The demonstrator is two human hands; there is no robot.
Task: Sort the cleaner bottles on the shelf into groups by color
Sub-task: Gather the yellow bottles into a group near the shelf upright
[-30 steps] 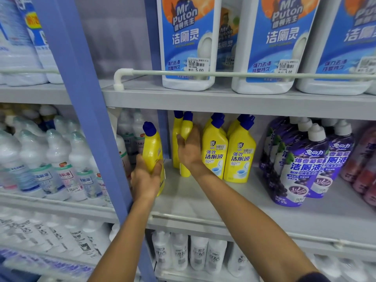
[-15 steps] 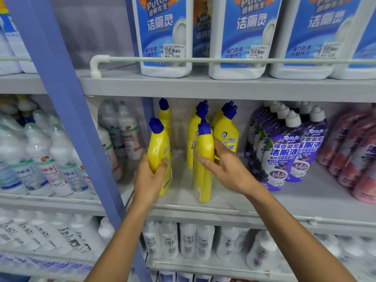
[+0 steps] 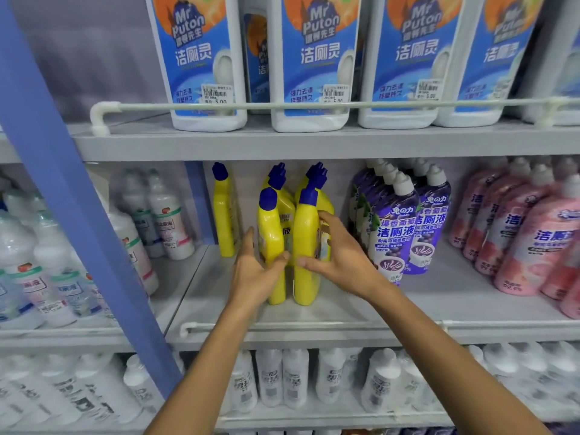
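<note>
Two yellow cleaner bottles with blue caps stand side by side at the front of the middle shelf [image 3: 314,318]. My left hand [image 3: 254,274] grips the left yellow bottle [image 3: 270,233]. My right hand [image 3: 339,259] grips the right yellow bottle [image 3: 306,243]. Behind them stand two more yellow bottles [image 3: 284,196], partly hidden, and a lone yellow bottle [image 3: 223,215] stands further left at the back. Purple cleaner bottles [image 3: 395,227] stand in rows just right of my right hand. Pink bottles [image 3: 533,240] fill the far right.
A blue upright post [image 3: 72,215] crosses the left side. Clear white bottles [image 3: 40,268] fill the neighbouring shelf left of it. Large white jugs with blue labels [image 3: 310,58] stand on the shelf above behind a rail. White bottles [image 3: 282,378] line the shelf below.
Both hands have brought their yellow bottles together and rightwards; the two now stand side by side on the shelf in front of the yellow pair at the back.
</note>
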